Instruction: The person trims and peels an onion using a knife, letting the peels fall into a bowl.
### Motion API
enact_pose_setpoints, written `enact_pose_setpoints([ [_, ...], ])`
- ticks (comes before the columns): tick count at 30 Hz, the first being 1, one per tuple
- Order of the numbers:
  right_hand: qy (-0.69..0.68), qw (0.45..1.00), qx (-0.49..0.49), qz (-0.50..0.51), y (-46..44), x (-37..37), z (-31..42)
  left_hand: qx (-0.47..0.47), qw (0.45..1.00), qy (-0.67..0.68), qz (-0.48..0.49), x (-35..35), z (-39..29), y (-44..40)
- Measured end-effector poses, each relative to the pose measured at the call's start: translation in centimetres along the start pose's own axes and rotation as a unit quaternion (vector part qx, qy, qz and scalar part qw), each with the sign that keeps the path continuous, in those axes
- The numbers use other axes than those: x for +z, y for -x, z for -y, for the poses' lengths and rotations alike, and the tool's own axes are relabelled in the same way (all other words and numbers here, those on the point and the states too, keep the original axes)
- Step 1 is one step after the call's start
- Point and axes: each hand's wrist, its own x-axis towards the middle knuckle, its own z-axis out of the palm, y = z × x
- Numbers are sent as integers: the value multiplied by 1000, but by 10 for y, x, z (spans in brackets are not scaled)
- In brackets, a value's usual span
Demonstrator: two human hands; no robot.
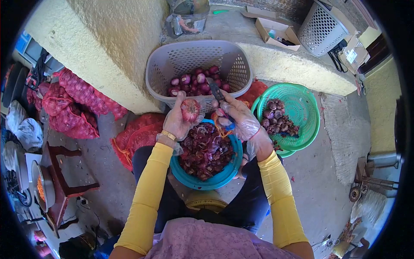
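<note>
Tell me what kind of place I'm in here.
Probably a storeroom or covered work area for peeling onions in bulk: full red net sacks lie on the floor, a blue basin holds onion skins, and a grey basket holds shiny peeled onions.

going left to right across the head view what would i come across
mesh sacks of onions → left hand holding a red onion → right hand gripping a knife → stacked green baskets → yellow wall at the far right

bright diffuse daylight, soft shadows, fisheye-curved edges, black corners
</note>
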Motion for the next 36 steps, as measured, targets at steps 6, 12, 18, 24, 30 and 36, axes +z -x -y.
enact_pose_setpoints([
  [6, 77, 997, 1, 14, -1, -2, -2, 0, 1000, 11, 6, -8, 3, -7],
  [12, 97, 995, -3, 6, -4, -5, -5, -10, 999, 24, 38, -18, 3, -12],
  [18, 102, 995, -4, 18, -3, -5, -2, -4, 999, 45, -29, 12, -3, 7],
  [24, 254, 963, -94, -5, -10, -19, -15, 5, 999, 39, -24, 9, -1, 3],
  [30, 621, 782, -10, -58, 2, 12, 2, -5, 999, 0, -35, 21, 2, 12],
  [36, 699, 687, -174, -97, 0, 10, -4, -84, 979, -5, 184, -14, 13, -7],
])
